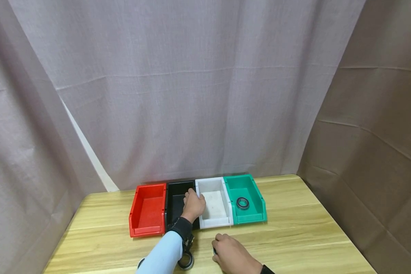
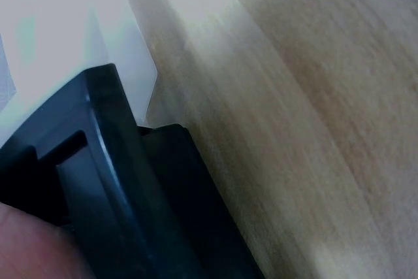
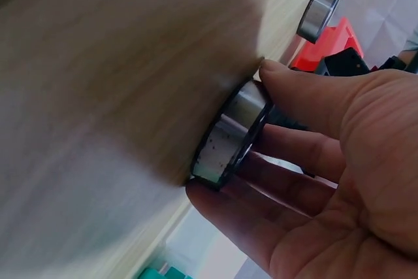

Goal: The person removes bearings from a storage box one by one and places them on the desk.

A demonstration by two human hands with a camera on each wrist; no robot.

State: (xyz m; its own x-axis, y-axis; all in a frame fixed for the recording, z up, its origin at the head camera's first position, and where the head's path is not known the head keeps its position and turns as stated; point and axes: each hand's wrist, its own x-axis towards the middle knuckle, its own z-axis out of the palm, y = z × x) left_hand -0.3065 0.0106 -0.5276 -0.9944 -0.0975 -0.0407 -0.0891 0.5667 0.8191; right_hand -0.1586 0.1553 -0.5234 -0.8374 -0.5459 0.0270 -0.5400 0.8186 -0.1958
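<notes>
My left hand (image 1: 194, 204) reaches into the black bin (image 1: 175, 201), near the wall it shares with the white bin (image 1: 214, 220). In the left wrist view only a blurred bit of that hand shows, beside the black bin's edge (image 2: 104, 129); whether its fingers hold anything is hidden. On the table in front of the bins, my right hand (image 1: 234, 253) pinches a ball bearing (image 3: 232, 135) by its outer rim, thumb on one side and a finger opposite. The bearing touches or nearly touches the wood.
A red bin (image 1: 150, 209) and a green bin (image 1: 244, 190) close the row at either end. One bearing (image 1: 238, 204) lies in the green bin. Another bearing (image 1: 191, 262) lies beside my left forearm, and a further one (image 1: 140, 262) is partly covered by the sleeve.
</notes>
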